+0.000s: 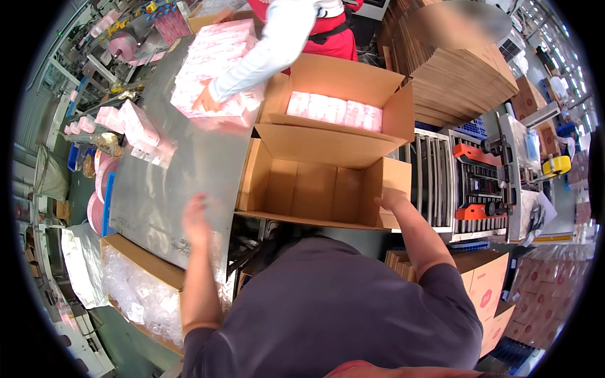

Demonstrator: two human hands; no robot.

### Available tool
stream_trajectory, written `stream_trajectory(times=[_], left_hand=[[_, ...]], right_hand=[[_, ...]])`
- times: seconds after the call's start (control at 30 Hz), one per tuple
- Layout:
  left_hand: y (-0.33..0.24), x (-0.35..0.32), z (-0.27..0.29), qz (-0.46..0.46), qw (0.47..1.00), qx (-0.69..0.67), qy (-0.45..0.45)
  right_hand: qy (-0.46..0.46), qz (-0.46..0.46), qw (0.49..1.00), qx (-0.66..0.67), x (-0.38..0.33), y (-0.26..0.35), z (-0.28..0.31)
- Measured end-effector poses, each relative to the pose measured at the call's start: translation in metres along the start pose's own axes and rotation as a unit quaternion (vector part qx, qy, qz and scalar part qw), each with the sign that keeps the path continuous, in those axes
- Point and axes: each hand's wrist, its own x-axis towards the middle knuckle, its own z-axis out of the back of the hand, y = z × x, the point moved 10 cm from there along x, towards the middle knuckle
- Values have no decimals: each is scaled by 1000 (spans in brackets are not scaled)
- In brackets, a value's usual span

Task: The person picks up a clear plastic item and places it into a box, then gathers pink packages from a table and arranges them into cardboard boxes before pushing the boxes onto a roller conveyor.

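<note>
My left hand (197, 220) is over the metal table, blurred by motion, its fingers apart and nothing visible in it. My right hand (393, 200) grips the right edge of an open cardboard box (296, 220), by its outward-folded side flap. This box stands directly in front of me, its bare brown inside showing. Just beyond it is a second open cardboard box (345, 131) with a row of pink-and-white packs (334, 111) in it. On the table's far part lies a large stack of the same packs (217, 69), under another person's hand (205, 97).
The metal table (183, 183) runs along my left, with loose pink packs (138, 126) at its left side. A box of clear plastic bags (142, 286) stands near left. A roller conveyor (432, 179) is on the right, and flattened cartons (447, 75) are piled behind it.
</note>
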Motion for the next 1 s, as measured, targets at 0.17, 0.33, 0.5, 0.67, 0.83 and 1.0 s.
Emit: stream_trajectory(times=[0.17, 0.33, 0.5, 0.67, 0.83, 1.0], left_hand=[[121, -122, 298, 96, 858, 268, -428], [189, -231, 318, 561, 631, 468, -260], [193, -234, 315, 526, 610, 534, -257], [156, -158, 293, 192, 753, 517, -358], [101, -49, 237, 59, 857, 419, -295], [55, 106, 179, -54, 905, 387, -167]], right_hand=[[-299, 513, 693, 409, -236, 141, 215], [-31, 724, 372, 580, -427, 198, 261], [61, 891, -4, 450, -491, 238, 231], [259, 860, 35, 438, -478, 279, 220], [355, 844, 135, 378, -458, 332, 246], [106, 780, 272, 554, -367, 376, 270]])
